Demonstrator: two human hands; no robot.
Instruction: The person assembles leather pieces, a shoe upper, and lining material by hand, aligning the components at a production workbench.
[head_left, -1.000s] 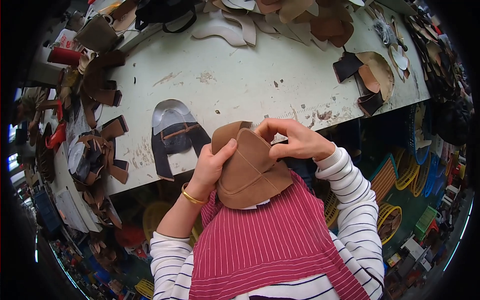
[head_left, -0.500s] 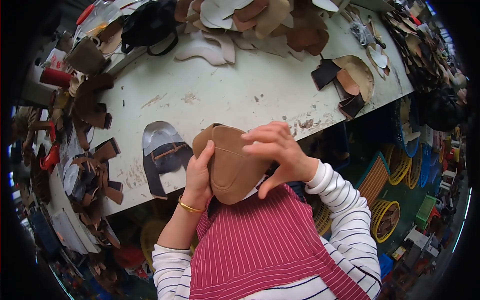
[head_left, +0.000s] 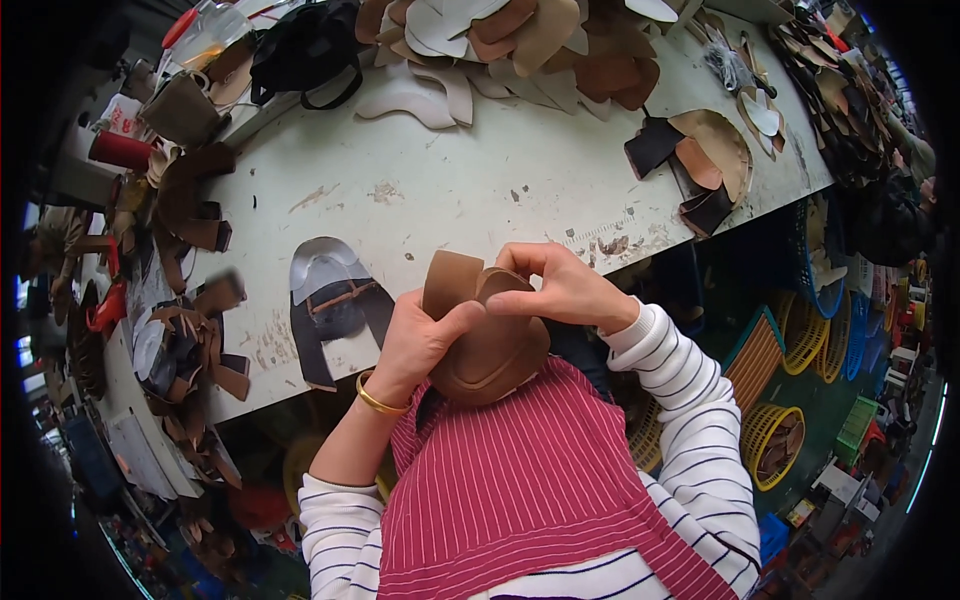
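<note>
A brown shoe upper [head_left: 490, 350] with a curved seam is in front of my apron, over the table's near edge. Its rounded toe points down toward me. My left hand [head_left: 428, 330] grips its left side, thumb on top, beside a raised flap. My right hand [head_left: 545, 290] pinches the upper's far edge between thumb and fingers. Both thumbs come close together on the brown material, and the fingers beneath are hidden. To the left on the table lies a black shoe upper [head_left: 340, 312] with a grey toe piece, spread flat.
The white table [head_left: 400, 200] carries a heap of tan and white cut pieces [head_left: 520, 40] at the back and a black bag [head_left: 303, 52]. Brown and black uppers [head_left: 190, 350] pile up at left. Another brown and black upper [head_left: 715, 160] lies right. Yellow baskets [head_left: 775, 445] stand below.
My right hand has come in from hovering open over the upper and now pinches its far edge. The upper has tilted and bent, and its flap stands up beside my left thumb.
</note>
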